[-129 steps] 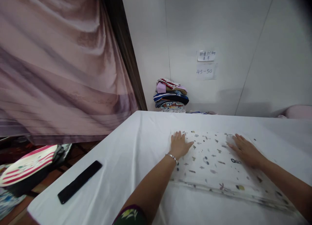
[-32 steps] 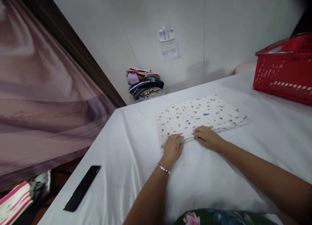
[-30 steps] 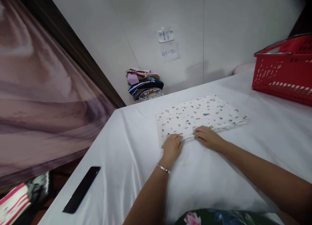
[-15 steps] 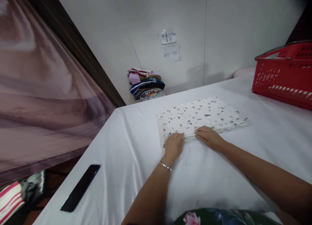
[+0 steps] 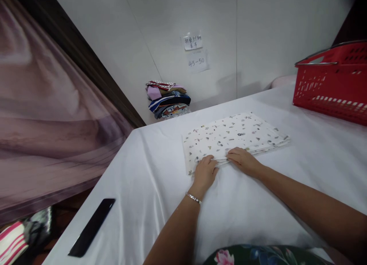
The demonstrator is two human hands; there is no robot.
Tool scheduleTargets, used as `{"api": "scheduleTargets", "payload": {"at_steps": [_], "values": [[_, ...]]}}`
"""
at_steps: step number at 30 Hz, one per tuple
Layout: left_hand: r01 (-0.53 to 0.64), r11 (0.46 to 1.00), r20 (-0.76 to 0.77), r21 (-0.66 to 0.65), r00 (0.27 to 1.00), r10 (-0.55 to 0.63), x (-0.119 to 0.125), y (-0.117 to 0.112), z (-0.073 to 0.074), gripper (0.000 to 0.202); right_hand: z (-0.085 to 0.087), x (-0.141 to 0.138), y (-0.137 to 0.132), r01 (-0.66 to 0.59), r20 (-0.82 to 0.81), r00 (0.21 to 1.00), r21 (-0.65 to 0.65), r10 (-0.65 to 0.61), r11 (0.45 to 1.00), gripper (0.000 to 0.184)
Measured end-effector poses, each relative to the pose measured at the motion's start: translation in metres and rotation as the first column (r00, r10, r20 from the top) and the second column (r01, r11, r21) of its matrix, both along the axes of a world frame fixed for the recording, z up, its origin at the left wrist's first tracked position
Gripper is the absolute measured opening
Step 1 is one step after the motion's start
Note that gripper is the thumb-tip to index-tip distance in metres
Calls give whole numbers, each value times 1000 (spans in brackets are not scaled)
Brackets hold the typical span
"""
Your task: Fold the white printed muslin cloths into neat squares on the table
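A folded white cloth [image 5: 229, 137] with a small grey and olive print lies flat on the white-covered table, its layered folds showing along the near edge. My left hand [image 5: 205, 172], with a silver bracelet at the wrist, is closed on that near edge towards the left corner. A little to the right, my right hand [image 5: 244, 161] also holds the near edge, fingers together on top of the layers. Both thumbs are partly hidden, and I cannot see how far they reach under the fabric.
A red plastic basket [image 5: 329, 87] stands at the back right of the white sheet [image 5: 137, 204]. On the left lies a flat black object [image 5: 92, 227]. A stack of folded fabrics [image 5: 169, 99] sits beyond the far edge, below paper signs [image 5: 197, 61]. A pinkish curtain [image 5: 51, 116] hangs left.
The view has shifted slightly, so everything sits a little further left. Both hands stay on the cloth's near edge, with the left fingers moved only slightly. The cloth keeps its shape.
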State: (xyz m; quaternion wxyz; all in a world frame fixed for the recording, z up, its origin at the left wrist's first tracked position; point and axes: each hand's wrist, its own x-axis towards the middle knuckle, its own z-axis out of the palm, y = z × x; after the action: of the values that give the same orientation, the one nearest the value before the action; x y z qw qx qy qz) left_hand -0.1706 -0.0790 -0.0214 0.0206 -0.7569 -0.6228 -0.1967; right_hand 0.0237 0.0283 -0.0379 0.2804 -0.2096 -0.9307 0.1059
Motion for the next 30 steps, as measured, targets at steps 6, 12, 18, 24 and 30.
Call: {"api": "scheduleTargets", "payload": {"at_steps": [6,12,18,24,30], "values": [[-19,999,15,34,1000,18,0,5,-2,12,2,0,-2,-6,3,1000,-6,6,1000,29],[-54,998,3,15,999,54,1,7,1,9,5,1,-5,-24,28,999,12,24,1000,25],[-87,996,-12,-5,996,87,2,8,1,9,1,-2,-3,20,13,1000,46,-21,999,26],[-7,1000,-44,11,999,8,2,6,2,21,-2,-4,-1,56,-21,998,101,-55,993,25],[-13,999,-77,50,997,16,6,5,-1,18,-5,-5,0,57,-10,998,92,-56,994,25]]}}
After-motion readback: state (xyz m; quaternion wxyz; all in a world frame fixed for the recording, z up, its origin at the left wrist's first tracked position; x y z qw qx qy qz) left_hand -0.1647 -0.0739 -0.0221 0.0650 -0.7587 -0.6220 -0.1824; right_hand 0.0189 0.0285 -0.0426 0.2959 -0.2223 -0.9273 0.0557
